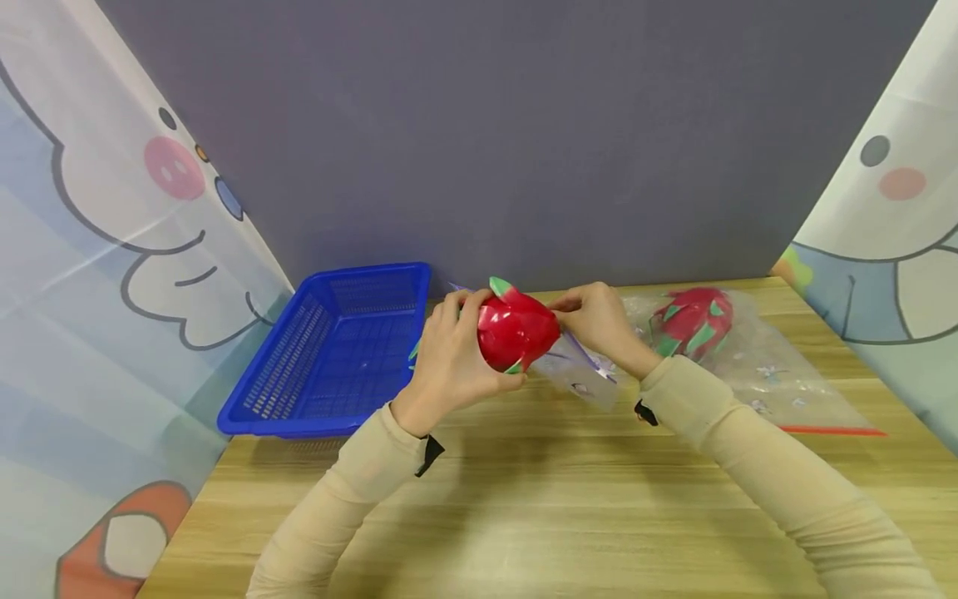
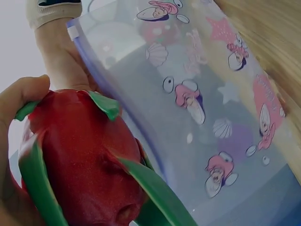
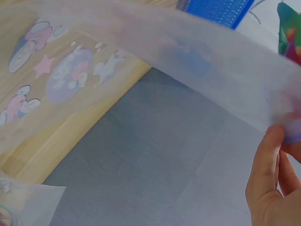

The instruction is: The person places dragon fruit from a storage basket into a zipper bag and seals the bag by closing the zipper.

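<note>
My left hand point(image 1: 452, 353) grips a red dragon fruit point(image 1: 516, 331) with green leaf tips, its glossy skin looking like a model. In the left wrist view, the dragon fruit point(image 2: 84, 155) is close up at the mouth of a clear zip bag point(image 2: 197, 103) printed with cartoon figures, shells and stars. My right hand point(image 1: 602, 320) pinches the bag's purple-edged opening just right of the fruit. From the right wrist, the bag point(image 3: 202, 61) stretches away from the fingertips of that hand point(image 3: 270, 179). The fruit's left end is partly hidden behind my left hand.
A blue plastic basket point(image 1: 254, 428) stands at the left on the wooden table point(image 1: 524, 516). Another dragon fruit point(image 1: 696, 320) lies in a clear bag point(image 1: 793, 383) with a red strip at the right. Behind rises a grey panel point(image 1: 509, 141); cartoon-printed cloths flank both sides.
</note>
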The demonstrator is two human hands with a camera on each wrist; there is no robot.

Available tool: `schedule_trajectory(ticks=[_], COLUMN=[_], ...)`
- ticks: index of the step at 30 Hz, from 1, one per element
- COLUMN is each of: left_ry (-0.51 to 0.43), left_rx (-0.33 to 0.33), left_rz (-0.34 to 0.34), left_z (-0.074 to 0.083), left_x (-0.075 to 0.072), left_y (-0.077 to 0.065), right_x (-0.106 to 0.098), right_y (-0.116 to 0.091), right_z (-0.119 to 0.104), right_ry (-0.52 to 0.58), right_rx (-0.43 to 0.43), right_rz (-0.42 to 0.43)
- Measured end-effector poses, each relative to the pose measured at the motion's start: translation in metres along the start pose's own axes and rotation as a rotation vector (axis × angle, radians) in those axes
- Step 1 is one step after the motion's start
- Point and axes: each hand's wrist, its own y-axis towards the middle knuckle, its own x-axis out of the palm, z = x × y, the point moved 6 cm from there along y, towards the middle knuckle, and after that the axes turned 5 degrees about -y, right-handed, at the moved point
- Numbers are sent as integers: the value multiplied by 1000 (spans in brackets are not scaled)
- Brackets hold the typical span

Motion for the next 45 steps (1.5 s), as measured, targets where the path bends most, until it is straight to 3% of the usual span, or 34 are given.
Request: schedule_trajectory(ticks=[6,11,24,37,45], left_ry=[14,19,155,195,164], left_rx=[-45,-83,89,171,180], left_rz=[-49,-51,19,24,-12], left_z=[-2,-9,-5,3,7], left_x=[10,17,31,36,37], left_y=[1,3,-8,-22,-29], right_x=[-4,-6,-9,-8,-6], right_y=[1,1,4,8,9], right_z=[-4,-4,-6,-5,-3], right_ry=[28,42,59,46,38], right_rx=[4,-2,19,35,44], right_rz=[17,41,92,125,135])
